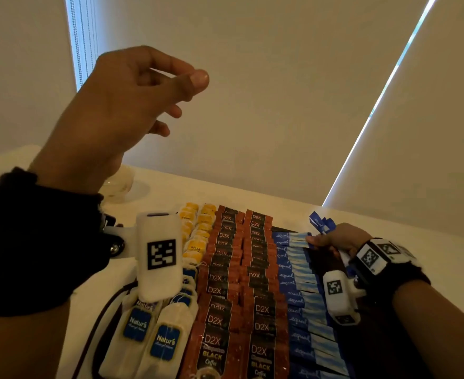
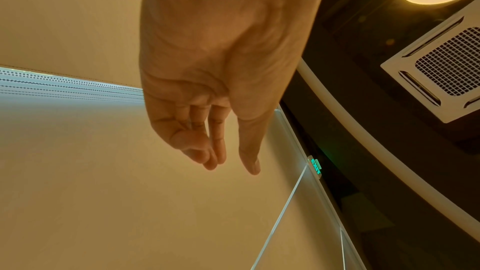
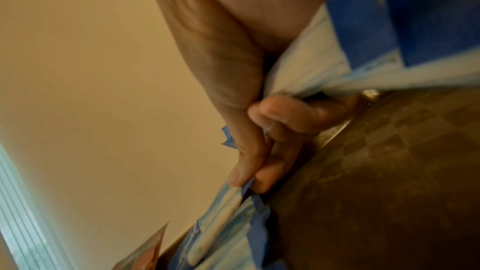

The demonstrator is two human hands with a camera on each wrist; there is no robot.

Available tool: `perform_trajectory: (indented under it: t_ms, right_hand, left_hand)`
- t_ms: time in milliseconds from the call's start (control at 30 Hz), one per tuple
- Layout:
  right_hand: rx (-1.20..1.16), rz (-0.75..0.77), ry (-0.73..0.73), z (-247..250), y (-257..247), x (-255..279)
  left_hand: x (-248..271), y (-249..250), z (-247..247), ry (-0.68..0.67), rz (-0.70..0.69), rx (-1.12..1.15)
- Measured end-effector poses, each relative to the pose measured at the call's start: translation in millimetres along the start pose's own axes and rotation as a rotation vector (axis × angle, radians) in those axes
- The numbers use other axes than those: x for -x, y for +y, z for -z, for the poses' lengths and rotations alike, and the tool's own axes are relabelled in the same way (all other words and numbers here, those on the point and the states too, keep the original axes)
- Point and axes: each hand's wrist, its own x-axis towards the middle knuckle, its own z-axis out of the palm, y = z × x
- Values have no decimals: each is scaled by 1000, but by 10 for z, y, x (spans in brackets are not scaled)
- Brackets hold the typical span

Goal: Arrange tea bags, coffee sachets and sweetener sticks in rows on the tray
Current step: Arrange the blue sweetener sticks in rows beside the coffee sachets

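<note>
A dark tray (image 1: 378,337) holds rows running away from me. Tea bags (image 1: 154,332) with blue tags lie nearest on the left, and tea bags with yellow tags (image 1: 198,228) continue farther back. Two columns of brown D2X coffee sachets (image 1: 241,269) fill the middle. One column of blue sweetener sticks (image 1: 299,296) lies to their right. My right hand (image 1: 332,239) grips a bundle of sweetener sticks (image 1: 321,222), and its fingertips touch the far end of that column. In the right wrist view the bundle (image 3: 363,38) crosses my palm above bare tray (image 3: 389,171). My left hand (image 1: 170,91) is raised high, relaxed and empty.
The tray sits on a white table (image 1: 389,228) below pale roller blinds. A pale rounded object (image 1: 118,184) stands on the table behind my left wrist. A dark cord (image 1: 96,324) runs along the tray's left side.
</note>
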Motion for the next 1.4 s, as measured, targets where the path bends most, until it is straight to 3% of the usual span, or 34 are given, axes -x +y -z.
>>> perform_trajectory:
  t_ms: [267, 433, 500, 667, 800, 867, 1200, 1400]
  right_hand:
    - [-25, 90, 57, -12, -46, 90]
    - [-257, 326, 143, 151, -204, 455]
    - [-363, 443, 26, 190, -338, 784]
    - [-457, 593, -508, 66, -582, 1582]
    - [-437, 701, -616, -68, -685, 1794]
    - [-430, 726, -636, -87, -695, 1821]
    - [-552, 665, -583, 160, -509, 1780]
    - [-510, 648, -578, 286, -370, 1743]
  left_hand:
    - [-8, -11, -35, -4, 3, -39]
    - [-12, -19, -62, -41, -6, -58]
    - [2, -30, -94, -100, -9, -77]
    - [72, -61, -347, -343, 0, -182]
    - [181, -77, -596, -605, -5, -275]
    - [227, -82, -688, -668, -28, -256]
    - [268, -73, -777, -572, 49, -61]
    - [334, -47, -838, -555, 76, -7]
